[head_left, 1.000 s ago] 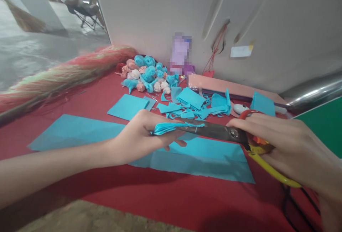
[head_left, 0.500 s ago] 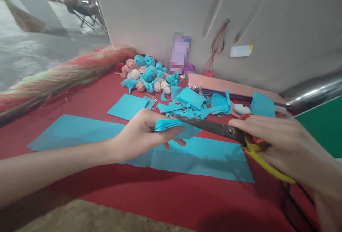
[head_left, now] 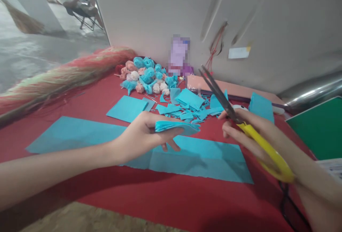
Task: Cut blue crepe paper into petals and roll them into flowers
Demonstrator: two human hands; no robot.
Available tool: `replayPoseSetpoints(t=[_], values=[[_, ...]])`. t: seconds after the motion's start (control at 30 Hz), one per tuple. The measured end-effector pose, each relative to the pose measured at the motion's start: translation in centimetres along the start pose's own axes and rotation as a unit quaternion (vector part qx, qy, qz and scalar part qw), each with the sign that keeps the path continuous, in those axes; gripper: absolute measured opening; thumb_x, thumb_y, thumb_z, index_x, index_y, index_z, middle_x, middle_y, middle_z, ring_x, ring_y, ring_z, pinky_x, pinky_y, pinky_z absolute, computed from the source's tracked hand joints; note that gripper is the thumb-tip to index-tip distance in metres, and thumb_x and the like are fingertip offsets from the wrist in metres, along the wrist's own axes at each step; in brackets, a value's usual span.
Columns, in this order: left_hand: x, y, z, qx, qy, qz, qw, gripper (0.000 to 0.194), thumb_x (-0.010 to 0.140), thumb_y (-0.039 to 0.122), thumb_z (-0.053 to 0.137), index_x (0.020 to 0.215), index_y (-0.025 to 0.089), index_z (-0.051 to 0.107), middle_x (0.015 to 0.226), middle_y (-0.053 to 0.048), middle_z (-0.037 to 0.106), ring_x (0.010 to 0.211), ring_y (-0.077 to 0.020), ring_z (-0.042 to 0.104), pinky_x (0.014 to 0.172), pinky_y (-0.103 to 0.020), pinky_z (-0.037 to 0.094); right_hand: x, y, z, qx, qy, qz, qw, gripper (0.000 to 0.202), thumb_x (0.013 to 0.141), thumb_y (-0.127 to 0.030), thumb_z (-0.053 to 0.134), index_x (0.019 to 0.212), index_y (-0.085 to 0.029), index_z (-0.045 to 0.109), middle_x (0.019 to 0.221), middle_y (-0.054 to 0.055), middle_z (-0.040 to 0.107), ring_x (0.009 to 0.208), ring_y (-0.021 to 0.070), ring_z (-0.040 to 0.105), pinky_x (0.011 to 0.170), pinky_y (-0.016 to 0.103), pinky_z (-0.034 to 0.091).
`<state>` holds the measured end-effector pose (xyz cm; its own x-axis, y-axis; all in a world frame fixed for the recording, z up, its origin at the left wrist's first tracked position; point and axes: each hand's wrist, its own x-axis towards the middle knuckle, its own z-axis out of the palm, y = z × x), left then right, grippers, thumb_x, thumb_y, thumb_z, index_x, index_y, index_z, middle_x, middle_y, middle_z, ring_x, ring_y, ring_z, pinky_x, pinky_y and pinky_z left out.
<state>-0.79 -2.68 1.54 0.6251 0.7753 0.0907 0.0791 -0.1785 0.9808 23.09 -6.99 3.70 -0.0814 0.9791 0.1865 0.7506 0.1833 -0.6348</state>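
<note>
Nearest me there's the red surface [head_left: 133, 194], w/ a long blue sheet [head_left: 211, 168] running L–R across it, under my hands. Above that sheet, my L hand [head_left: 140, 134] is closed in a pinch on the folded blue paper [head_left: 171, 126], thumb on the near side; its long axis runs roughly L–R, free end sticking out past my fingertips toward my R. My R hand [head_left: 269, 130] is wrapped round the yellow handle of the scissors [head_left: 232, 112], to the R of that free end, w/ a gap btwn. Key bit: scissors & paper don't line up. Handle end is low on my R, blades slant up & off to the L, tips over toward the far side, slightly parted & not touching the paper. So L hand has the paper, R is the one nearer its free end. Beyond, approx. behind the paper & blades: blue scraps [head_left: 171, 109], then the paper flowers [head_left: 149, 72] farther back & L, then the pale wall [head_left: 149, 15].
</note>
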Motion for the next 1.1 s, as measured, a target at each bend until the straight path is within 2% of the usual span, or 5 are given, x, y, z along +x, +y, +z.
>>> replayPoseSetpoints(t=[0.17,0.33,0.53,0.83,1.1], values=[[0.2,-0.4,-0.3,0.146,-0.009,0.208,0.967,0.027,0.079,0.009,0.058,0.102,0.021,0.066,0.108,-0.003,0.066,0.098,-0.0155,0.063,0.085,-0.021,0.051,-0.6,-2.0,3.6,0.467,-0.114,0.173,0.86,0.026,0.078,-0.039,0.061,0.094,-0.022,0.051,0.068,-0.002,0.049,0.051,0.0073,0.041,0.038,0.014,0.035],[0.3,-0.7,-0.4,0.201,-0.036,0.292,0.935,0.029,0.079,0.004,0.054,0.104,0.014,0.065,0.121,-0.011,0.056,0.106,-0.0158,0.059,0.09,-0.02,0.047,-1.2,-2.4,5.2,0.553,-0.117,0.223,0.794,0.028,0.071,-0.033,0.07,0.09,-0.021,0.053,0.065,-0.005,0.041,0.053,0.0056,0.036,0.039,0.012,0.031],[0.2,-1.1,-0.3,0.202,-0.059,0.268,0.94,0.039,0.08,0.001,0.049,0.111,0.021,0.06,0.127,-0.006,0.053,0.113,-0.0169,0.053,0.094,-0.025,0.045,-1.2,-2.2,5.3,0.552,-0.129,0.219,0.795,0.032,0.066,-0.02,0.072,0.092,-0.02,0.053,0.07,-0.004,0.047,0.054,0.0051,0.037,0.043,0.013,0.032],[0.8,-1.1,0.2,-0.179,-0.107,-0.084,0.974,0.052,0.09,0.048,0.027,0.1,0.013,0.064,0.09,-0.01,0.07,0.08,-0.0208,0.066,0.066,-0.029,0.056,-1.0,-2.0,4.7,0.466,-0.082,0.217,0.854,0.032,0.068,-0.022,0.068,0.096,-0.024,0.055,0.072,-0.004,0.051,0.06,0.0064,0.046,0.047,0.012,0.038],[0.6,-0.7,0.2,-0.146,-0.138,-0.115,0.973,0.018,0.085,0.022,0.05,0.094,0.021,0.066,0.081,0.001,0.07,0.077,-0.0132,0.067,0.062,-0.02,0.055,-0.9,-1.8,4.8,0.378,-0.064,0.138,0.913,0.029,0.073,-0.032,0.063,0.097,-0.024,0.049,0.069,-0.005,0.044,0.047,0.0061,0.039,0.038,0.017,0.034]])
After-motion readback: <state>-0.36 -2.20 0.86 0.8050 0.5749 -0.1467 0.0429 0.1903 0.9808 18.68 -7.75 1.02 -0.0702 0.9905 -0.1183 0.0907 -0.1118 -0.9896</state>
